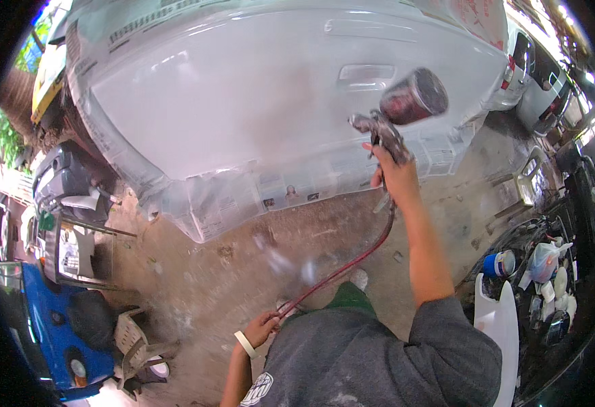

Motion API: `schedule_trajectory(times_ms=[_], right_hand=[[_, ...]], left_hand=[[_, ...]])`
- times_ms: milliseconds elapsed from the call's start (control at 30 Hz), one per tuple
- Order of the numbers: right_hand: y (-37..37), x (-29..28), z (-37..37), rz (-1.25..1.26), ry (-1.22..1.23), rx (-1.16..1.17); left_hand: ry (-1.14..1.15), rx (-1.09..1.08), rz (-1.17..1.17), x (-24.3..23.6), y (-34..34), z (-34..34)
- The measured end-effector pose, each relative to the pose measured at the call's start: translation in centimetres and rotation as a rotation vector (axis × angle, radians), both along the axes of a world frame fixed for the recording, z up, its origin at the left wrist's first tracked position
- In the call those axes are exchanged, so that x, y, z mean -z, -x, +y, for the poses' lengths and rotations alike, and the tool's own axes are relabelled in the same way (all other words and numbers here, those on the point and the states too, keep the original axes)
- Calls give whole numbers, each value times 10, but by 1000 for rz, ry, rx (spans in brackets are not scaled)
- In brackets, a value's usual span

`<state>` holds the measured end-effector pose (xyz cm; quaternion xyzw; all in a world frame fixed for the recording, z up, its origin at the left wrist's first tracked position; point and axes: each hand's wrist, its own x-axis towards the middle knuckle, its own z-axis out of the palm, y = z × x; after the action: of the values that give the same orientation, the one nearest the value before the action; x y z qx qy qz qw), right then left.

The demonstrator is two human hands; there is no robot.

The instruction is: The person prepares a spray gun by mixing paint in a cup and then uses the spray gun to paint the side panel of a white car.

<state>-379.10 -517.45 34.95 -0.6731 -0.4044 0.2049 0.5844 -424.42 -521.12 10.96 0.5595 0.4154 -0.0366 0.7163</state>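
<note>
A paint spray gun [383, 133] is gripped in my right hand [399, 173], its nozzle end toward the left. A dark reddish paint cup [416, 97] rides on the gun, tilted to the right. Beyond it stands a white vehicle panel [209, 102] with a recessed handle [366, 73]; a greyish patch shows near its middle. From the gun's lower end a red hose [341, 268] runs down to my left hand [262, 329], whose fingers are closed around it near my waist.
Newspaper masking [297, 190] borders the panel's lower edge. At left are a blue vehicle [56, 325], a beige plastic chair [134, 342] and a metal-framed table [56, 251]. Cans and bags, including a blue-and-white can [499, 264], crowd the right, beside a white curved panel [497, 332].
</note>
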Motion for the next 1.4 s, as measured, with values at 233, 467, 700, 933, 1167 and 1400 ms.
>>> schedule_trajectory(times_ms=[233, 467, 700, 933, 1167, 1400], right_hand=[[150, 50, -60, 263, -70, -78], [214, 59, -66, 399, -84, -172], [224, 63, -62, 360, -50, -179], [244, 56, -40, 384, -40, -199], [300, 51, 60, 265, -40, -355], [362, 53, 185, -4, -214, -399]], left_hand=[[-141, 49, -488, -58, -95, 21], [203, 46, -754, -86, -118, 34], [248, -65, -697, -73, -106, 29], [211, -94, -732, -73, -87, 41], [278, -303, -824, -43, -34, 77], [-374, -188, 111, 90, 61, 67]])
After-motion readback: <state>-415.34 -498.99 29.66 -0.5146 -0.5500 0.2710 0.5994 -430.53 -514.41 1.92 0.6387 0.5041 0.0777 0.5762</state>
